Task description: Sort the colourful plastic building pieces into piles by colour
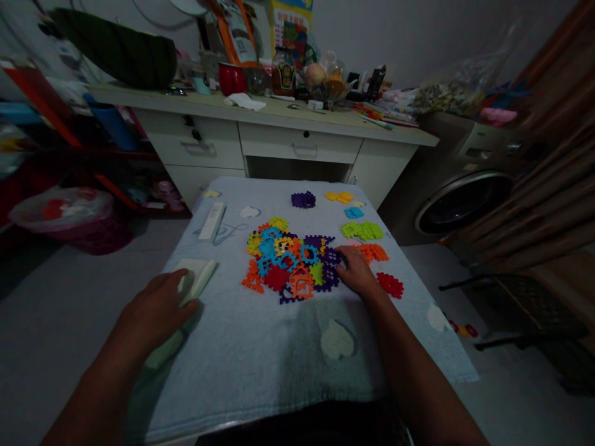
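A broad tabletop covered in pale-blue, heart-printed cloth point(242, 365) is filling the middle of the view. At its centre, the clock's hub, a mixed pile of colourful, notch-edged plastic pieces point(290, 263) is lying. The bare left hand point(162, 303) is resting, thumb spread, over a pale-green oblong block point(201, 282) at nine o'clock; whether it is gripping, I cannot tell. The bare right hand point(356, 267) is curling at the pile's three o'clock edge beside purple pieces. A slim white box point(212, 222) is lying at ten. Single-colour groups are sitting apart: purple point(304, 199) at twelve, yellow point(339, 197) and small blue point(354, 212) near one, green point(362, 230) at two, orange point(374, 253) and red point(390, 285) toward three.

The work seems to be standing mid-sort by colour; freeing another piece would be calling for a fingertip pinch on a thin edge.

The right fingertips are blurring into dark purple, so their grip is staying unclear; the left hand is hiding the block's middle.
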Demonstrator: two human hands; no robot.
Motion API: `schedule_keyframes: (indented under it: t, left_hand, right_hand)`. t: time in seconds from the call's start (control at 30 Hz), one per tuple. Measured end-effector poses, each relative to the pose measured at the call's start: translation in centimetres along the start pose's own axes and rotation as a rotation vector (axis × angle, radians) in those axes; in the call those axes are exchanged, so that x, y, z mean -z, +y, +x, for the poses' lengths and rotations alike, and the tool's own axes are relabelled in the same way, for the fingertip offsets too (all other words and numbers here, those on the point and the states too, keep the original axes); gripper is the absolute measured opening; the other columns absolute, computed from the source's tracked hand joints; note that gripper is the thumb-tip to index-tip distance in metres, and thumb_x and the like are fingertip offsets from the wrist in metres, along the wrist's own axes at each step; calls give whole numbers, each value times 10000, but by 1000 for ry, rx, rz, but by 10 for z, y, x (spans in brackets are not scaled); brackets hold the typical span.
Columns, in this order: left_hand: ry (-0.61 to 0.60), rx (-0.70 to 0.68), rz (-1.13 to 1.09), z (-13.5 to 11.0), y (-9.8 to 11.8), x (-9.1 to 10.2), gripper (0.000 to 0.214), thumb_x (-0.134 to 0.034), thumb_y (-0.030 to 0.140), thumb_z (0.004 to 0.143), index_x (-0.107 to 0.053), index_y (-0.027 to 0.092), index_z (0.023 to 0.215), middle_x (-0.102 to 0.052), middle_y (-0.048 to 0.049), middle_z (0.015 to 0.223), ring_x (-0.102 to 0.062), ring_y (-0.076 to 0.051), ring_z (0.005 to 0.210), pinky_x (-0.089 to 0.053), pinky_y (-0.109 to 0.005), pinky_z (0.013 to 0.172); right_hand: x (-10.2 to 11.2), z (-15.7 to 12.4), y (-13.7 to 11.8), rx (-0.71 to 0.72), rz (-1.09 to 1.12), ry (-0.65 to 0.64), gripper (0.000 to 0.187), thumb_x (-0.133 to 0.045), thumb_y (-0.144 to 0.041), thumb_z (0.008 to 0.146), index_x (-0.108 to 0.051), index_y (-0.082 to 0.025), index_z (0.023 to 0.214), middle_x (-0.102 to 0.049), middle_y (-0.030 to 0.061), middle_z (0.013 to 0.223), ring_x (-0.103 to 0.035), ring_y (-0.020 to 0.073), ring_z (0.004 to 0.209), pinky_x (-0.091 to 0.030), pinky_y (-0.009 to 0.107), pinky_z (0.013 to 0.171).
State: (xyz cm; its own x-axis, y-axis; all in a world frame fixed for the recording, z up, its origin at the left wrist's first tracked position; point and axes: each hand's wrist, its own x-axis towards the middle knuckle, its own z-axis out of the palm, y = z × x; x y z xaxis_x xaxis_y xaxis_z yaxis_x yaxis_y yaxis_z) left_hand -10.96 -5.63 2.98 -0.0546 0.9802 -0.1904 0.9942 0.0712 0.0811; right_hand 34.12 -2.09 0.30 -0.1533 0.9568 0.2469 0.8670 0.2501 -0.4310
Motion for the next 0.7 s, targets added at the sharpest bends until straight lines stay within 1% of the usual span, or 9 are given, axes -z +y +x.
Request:
schedule_keyframes:
  t: [0.1,0.2,0.23,0.3,0.37,0.4,0.5,0.6,0.7]
  left_hand:
    - [-17,-13,-18,2,-4,1,722,-459,486,808,-406,109,1422,-473,-203,1425,-521,-334,1258,-441,-422,1020]
    - [7,-50,-34,4,-8,0,727,-482,537,782,-470,118,1375,-505,-193,1390,-539,-333,1232,-427,-417,1043]
    - [18,-70,-57,4,-10,-1,719,-464,563,788,-496,119,1353,-524,-187,1372,-538,-328,1233,-417,-415,1058]
    - [37,-108,-133,6,-16,-3,678,-367,581,839,-546,121,1304,-562,-168,1338,-524,-306,1256,-383,-403,1098]
    - [51,-134,-192,7,-21,-6,638,-261,524,890,-583,117,1261,-589,-156,1316,-515,-278,1273,-349,-382,1130]
    - [58,-137,-196,8,-23,-7,628,-245,498,895,-591,114,1253,-591,-156,1316,-518,-274,1272,-345,-378,1134]
    - [65,-118,-115,8,-23,-11,642,-329,517,854,-567,109,1289,-563,-178,1338,-547,-307,1236,-388,-404,1097]
    - [61,-86,-40,6,-16,-12,699,-432,556,784,-533,125,1326,-533,-190,1344,-553,-341,1214,-427,-431,1052]
    - [64,-81,-31,5,-10,-12,711,-438,528,765,-503,129,1350,-517,-190,1351,-550,-338,1207,-430,-425,1049]
  right_hand:
    - [0,0,0,-6,-6,-6,446,-546,-194,758,-609,-158,1198,-634,127,1221,-538,271,1147,-384,438,1042]
    - [-1,0,0,-3,-4,-6,444,-547,-192,755,-607,-175,1195,-635,117,1218,-539,267,1144,-381,437,1043]
    - [-1,0,0,-2,-3,-4,440,-547,-192,755,-608,-179,1190,-636,115,1214,-537,269,1145,-380,441,1042]
    - [-1,0,0,-3,-1,-5,434,-548,-189,753,-608,-182,1183,-637,116,1213,-533,275,1154,-375,455,1048]
    - [-1,0,0,-7,-1,-11,435,-547,-188,751,-606,-182,1182,-634,119,1221,-528,280,1164,-368,465,1054]
    - [-1,0,-1,-11,-1,-16,434,-547,-187,750,-606,-181,1180,-633,121,1225,-527,283,1166,-369,467,1054]
    - [1,0,-3,-16,0,-20,430,-546,-183,743,-612,-174,1168,-634,123,1209,-538,282,1148,-381,461,1044]
    - [3,1,-4,-8,17,10,432,-549,-180,744,-608,-178,1172,-634,120,1195,-544,272,1141,-392,448,1042]
    - [7,4,-6,6,38,51,417,-558,-190,756,-603,-184,1171,-626,122,1197,-536,270,1157,-397,443,1046]
